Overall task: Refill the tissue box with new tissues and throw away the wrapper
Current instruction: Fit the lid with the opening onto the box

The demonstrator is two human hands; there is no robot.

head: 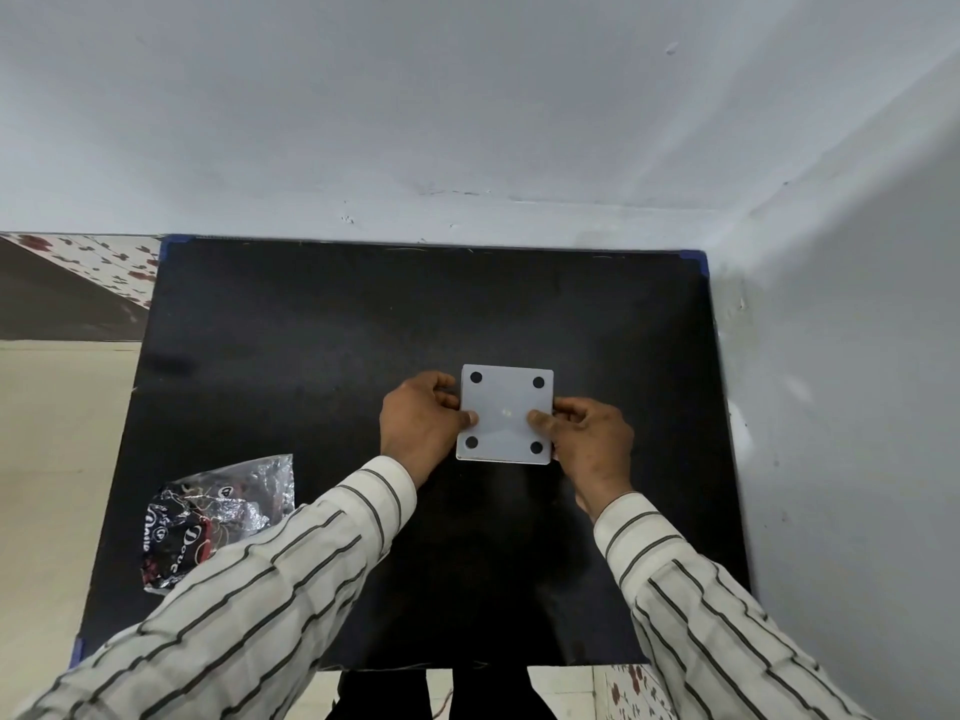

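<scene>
Centrally, we see the white tissue box (pixel 505 414), its underside with four black pads facing up, on the black table (pixel 322 324). Our left hand (pixel 422 426) grips its 9 o'clock edge, our right hand (pixel 587 443) its 3 o'clock edge, fingers curled closed on it. At 8 o'clock lies the crumpled wrapper (pixel 208 517).

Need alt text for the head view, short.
Both hands, left hand and right hand, hold a white square box with four dark dots, face up over a black table. A crumpled shiny wrapper lies at the table's left edge.
</scene>
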